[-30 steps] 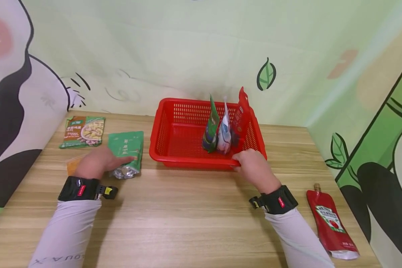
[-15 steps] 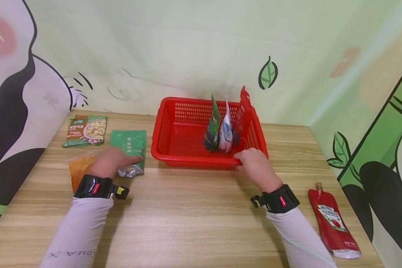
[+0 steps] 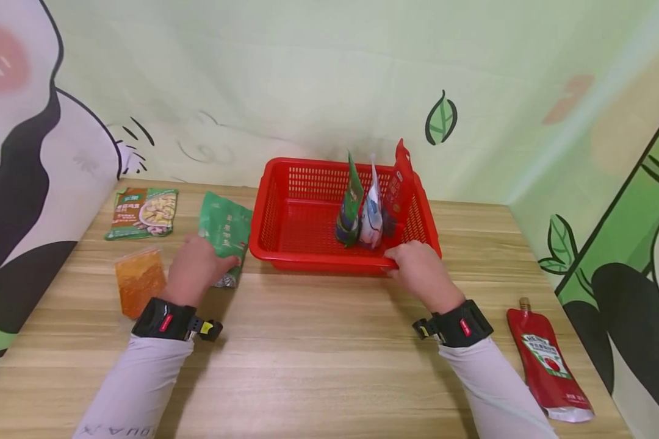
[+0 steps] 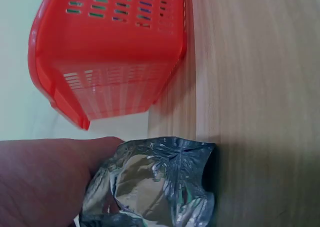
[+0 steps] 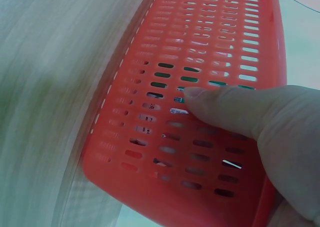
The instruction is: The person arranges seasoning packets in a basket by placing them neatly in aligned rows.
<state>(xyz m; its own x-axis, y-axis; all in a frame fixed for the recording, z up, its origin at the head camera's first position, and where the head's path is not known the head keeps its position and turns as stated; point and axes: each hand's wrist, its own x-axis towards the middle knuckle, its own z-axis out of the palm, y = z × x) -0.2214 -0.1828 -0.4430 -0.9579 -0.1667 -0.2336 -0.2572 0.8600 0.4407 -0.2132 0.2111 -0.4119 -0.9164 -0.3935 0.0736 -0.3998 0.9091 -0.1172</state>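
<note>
The left hand (image 3: 194, 268) grips the green pouch (image 3: 226, 225), its thumb at the near right edge and the rest of the hand along the left side. The pouch is on the left part of the table (image 3: 307, 366), slanted, just beside the left end of the basket (image 3: 318, 264); whether it is lifted off the wood I cannot tell. The left wrist view shows its silvery, creased bottom (image 4: 165, 182) next to the hand, with the basket's end wall beyond.

The right hand (image 3: 420, 271) is clamped on the basket's front rim near the right corner — the thumb (image 5: 220, 107) lies against the slotted outer wall, while most of the fingers are hidden.

In the basket's right half three packs stand on end, side by side: a green pack (image 3: 353, 198), a white pack (image 3: 371, 219) and, rightmost, a red pack (image 3: 398, 189).

Left of the pouch lie a printed packet (image 3: 143, 213) at the back and an orange bag (image 3: 139, 280) nearer the person. At the far right — beside the right forearm — lies the ketchup (image 3: 549, 366), its cap towards the wall
</note>
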